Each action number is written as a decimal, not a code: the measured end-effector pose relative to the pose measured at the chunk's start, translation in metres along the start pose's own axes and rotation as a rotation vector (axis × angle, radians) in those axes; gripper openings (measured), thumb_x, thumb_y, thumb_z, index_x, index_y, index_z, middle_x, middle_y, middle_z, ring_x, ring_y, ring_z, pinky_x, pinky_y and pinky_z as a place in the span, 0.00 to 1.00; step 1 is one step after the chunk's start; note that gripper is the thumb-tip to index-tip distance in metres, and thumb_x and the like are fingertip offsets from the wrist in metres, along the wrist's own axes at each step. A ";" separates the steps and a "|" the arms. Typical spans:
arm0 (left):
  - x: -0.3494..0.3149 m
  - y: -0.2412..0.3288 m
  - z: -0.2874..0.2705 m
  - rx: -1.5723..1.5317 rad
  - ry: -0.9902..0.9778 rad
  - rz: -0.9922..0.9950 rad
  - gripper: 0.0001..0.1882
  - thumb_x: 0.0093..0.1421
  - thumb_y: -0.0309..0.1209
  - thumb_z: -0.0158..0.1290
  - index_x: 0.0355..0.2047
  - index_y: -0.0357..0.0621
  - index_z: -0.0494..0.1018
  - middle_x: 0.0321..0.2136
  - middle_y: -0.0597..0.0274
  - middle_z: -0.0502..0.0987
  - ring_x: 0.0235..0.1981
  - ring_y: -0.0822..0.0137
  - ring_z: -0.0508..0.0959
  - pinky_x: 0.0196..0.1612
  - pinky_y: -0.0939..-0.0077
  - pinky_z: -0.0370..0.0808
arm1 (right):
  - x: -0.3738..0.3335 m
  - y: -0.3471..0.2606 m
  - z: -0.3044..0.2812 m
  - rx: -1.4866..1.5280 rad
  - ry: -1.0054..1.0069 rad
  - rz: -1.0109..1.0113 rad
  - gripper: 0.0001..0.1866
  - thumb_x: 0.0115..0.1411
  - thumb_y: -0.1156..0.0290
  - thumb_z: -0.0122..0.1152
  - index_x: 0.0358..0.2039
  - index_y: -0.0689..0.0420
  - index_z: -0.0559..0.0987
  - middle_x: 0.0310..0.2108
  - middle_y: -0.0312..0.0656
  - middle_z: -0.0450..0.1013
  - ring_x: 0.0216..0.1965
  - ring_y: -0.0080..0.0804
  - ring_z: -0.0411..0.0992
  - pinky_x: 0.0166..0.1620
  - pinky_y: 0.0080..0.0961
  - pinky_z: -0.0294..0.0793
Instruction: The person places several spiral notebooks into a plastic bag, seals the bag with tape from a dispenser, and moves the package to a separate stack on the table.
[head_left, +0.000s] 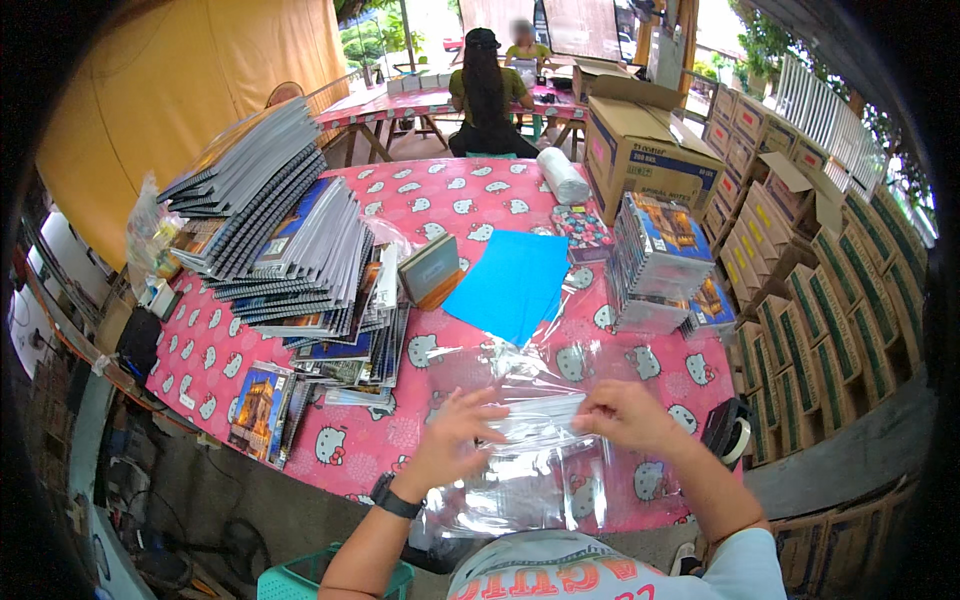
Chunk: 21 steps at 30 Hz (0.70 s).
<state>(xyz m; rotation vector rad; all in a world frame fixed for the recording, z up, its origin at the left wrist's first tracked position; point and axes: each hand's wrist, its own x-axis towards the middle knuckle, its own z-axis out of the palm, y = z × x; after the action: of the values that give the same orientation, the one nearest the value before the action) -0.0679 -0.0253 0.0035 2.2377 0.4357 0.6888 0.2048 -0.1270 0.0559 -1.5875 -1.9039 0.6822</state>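
Note:
Clear shiny plastic sheeting (520, 490), perhaps bags, lies spread on the table before me. A white, layered bundle (540, 422) shows in its middle; glare hides what exactly it is. My left hand (458, 440) is over the left side of this bundle, fingers apart and holding nothing. On the opposite side my right hand (628, 415) is closed, thumb and fingers pinched on the edge of the plastic. Just beyond the plastic lies a blue sheet (510, 285).
Tall piles of spiral notebooks (290, 250) lean on the left. Shorter notebook stacks (655, 260) and an open cardboard box (650, 150) stand at right, near a white roll (563, 177). A tape dispenser (727, 432) sits at the right edge. Two people (487, 95) sit beyond.

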 end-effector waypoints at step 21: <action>0.052 0.012 0.040 0.312 0.050 -0.361 0.32 0.43 0.55 0.59 0.44 0.49 0.72 0.50 0.59 0.69 0.54 0.57 0.64 0.54 0.41 0.54 | -0.011 -0.029 0.045 0.154 0.368 -0.518 0.10 0.43 0.71 0.66 0.28 0.57 0.78 0.22 0.37 0.70 0.24 0.33 0.65 0.28 0.27 0.64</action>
<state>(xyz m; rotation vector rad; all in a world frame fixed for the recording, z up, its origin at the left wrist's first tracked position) -0.0014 -0.0298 0.0071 2.3392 1.0020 0.5116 0.1549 -0.1444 0.0427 -0.9773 -1.8194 0.2806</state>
